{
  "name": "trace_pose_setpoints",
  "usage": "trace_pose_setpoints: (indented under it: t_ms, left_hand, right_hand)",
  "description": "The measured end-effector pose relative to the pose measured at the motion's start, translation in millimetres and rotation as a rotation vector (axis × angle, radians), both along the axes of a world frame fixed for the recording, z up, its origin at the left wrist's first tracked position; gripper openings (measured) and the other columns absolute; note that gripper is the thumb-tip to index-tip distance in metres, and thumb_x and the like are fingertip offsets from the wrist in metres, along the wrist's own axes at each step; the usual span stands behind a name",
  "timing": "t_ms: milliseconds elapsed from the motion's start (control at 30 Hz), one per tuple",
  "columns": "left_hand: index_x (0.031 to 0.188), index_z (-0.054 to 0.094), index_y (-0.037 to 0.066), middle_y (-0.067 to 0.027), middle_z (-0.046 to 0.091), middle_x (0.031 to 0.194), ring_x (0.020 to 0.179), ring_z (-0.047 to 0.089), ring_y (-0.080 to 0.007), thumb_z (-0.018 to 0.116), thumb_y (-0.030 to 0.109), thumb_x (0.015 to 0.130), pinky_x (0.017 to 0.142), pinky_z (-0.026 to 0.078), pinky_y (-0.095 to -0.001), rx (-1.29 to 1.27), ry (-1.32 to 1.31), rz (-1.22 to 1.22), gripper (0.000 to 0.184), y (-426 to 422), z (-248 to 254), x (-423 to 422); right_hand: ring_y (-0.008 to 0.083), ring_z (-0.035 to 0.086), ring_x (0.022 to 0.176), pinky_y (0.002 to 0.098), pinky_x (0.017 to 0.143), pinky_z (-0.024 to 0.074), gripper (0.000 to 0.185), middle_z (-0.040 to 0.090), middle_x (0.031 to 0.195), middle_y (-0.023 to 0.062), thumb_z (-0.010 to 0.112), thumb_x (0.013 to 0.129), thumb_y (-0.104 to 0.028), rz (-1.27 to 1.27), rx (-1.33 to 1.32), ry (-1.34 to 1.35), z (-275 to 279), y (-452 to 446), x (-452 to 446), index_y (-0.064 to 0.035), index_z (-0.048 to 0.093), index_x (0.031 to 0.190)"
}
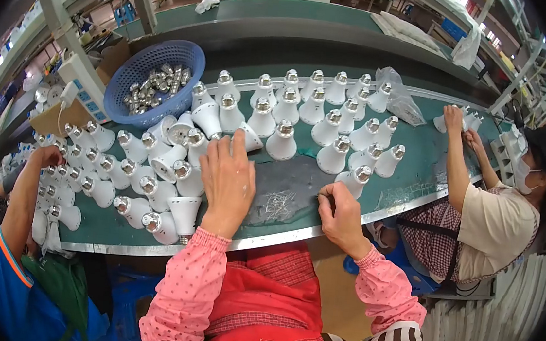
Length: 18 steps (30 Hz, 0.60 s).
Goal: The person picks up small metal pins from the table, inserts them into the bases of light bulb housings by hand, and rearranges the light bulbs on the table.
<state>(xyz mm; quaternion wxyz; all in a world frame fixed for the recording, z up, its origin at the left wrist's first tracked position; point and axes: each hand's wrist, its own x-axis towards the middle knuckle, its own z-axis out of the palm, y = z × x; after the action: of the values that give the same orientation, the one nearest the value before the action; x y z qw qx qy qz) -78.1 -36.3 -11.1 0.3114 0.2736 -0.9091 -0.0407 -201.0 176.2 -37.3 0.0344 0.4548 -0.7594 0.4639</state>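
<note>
My left hand (227,182) is on a white LED bulb (250,140) that lies tilted among the others, its fingers reaching over the bulb and partly hiding it. Close to the table's front edge, my right hand (342,218) is closed in a pinch; whatever is between the fingertips is too small to make out. Just behind it leans a bulb with a silver cap (355,180). Between my hands, a pile of thin metal pins (278,204) lies on a dark grey mat (299,174). Several upright bulbs (281,142) stand beyond the mat.
A blue basket (190,57) of metal caps (156,90) stands back left, beside a power strip (86,95). Many bulbs (134,147) crowd the left side of the green table. A plastic bag (401,101) lies back right. Co-workers' hands (452,119) work at both sides.
</note>
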Motion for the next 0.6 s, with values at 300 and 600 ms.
trace_pose_setpoints:
  t_ms: [300,600]
  left_hand:
    - [0.132,0.054,0.005,-0.0121,0.064,0.117,0.114,0.059,-0.0306,0.081,0.023,0.086,0.095,0.041,-0.0492,-0.149,-0.195,0.148,0.057,-26,-24,-21]
    - [0.123,0.059,0.0,-0.0199,0.058,0.111,0.102,0.062,-0.0424,0.073,0.007,0.078,0.087,0.052,-0.0494,0.23,0.253,-0.023,0.047,-20,-3,-4]
  right_hand:
    - [0.0428,0.065,0.081,0.05,0.069,0.0509,0.014,0.063,0.091,0.0178,0.067,0.089,0.0,-0.293,0.034,0.223,-17,18,-31,-0.0018,0.058,0.099]
    - [0.0242,0.061,0.067,0.0372,0.063,0.0487,0.009,0.063,0.084,0.0127,0.068,0.091,0.0,-0.238,-0.085,-0.141,-12,28,-31,0.0003,0.061,0.096]
